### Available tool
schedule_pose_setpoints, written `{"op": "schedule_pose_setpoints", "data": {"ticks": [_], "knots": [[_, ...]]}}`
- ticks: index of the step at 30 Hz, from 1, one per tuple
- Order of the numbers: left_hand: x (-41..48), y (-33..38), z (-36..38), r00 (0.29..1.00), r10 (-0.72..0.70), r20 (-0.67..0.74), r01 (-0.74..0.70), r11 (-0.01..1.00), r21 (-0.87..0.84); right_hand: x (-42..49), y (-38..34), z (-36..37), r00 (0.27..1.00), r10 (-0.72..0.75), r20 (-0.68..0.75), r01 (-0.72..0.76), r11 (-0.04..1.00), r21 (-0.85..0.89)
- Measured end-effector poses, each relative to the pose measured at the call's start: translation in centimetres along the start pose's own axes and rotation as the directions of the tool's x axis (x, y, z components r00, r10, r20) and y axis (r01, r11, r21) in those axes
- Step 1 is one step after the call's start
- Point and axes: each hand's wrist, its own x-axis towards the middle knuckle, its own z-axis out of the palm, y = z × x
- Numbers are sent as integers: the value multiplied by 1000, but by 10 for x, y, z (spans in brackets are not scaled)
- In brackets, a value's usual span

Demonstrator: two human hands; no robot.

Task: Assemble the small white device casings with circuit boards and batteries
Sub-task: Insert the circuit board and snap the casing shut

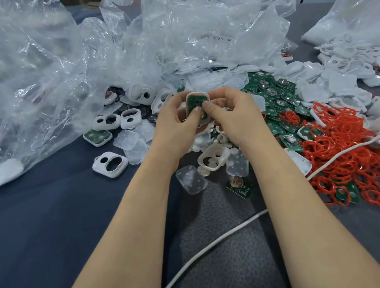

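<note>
Hands together at mid-view: left hand (176, 126) and right hand (228, 116) pinch one white casing (188, 98) between fingers and thumbs, both thumb tips pressing the green circuit board (198, 100) seated in it. Fingers hide the casing's lower end, and whether a battery sits inside cannot be told. Left of the held casing lie at least five empty two-holed casing shells (109, 161) and one filled casing (97, 136) showing a green board; crumpled clear bags (21, 71) blur more parts behind these. Right of it spread a heap of green boards (277, 104) and a tangle of red rings (352, 157), too many to count. Below it lie one loose board with coin battery (240, 185) and one white cable (213, 243).
</note>
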Motion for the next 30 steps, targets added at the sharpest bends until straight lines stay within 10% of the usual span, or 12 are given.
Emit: {"op": "schedule_pose_setpoints", "data": {"ticks": [20, 30], "knots": [[-2, 0, 3, 999, -27, 38, 26, 999, 36, -5, -4, 4, 972, -221, -79, 192, 943, -270], [0, 13, 2, 958, -288, -3, 261, 871, -416, -3, -9, -8, 982, -188, -18, 178, 951, -252]]}}
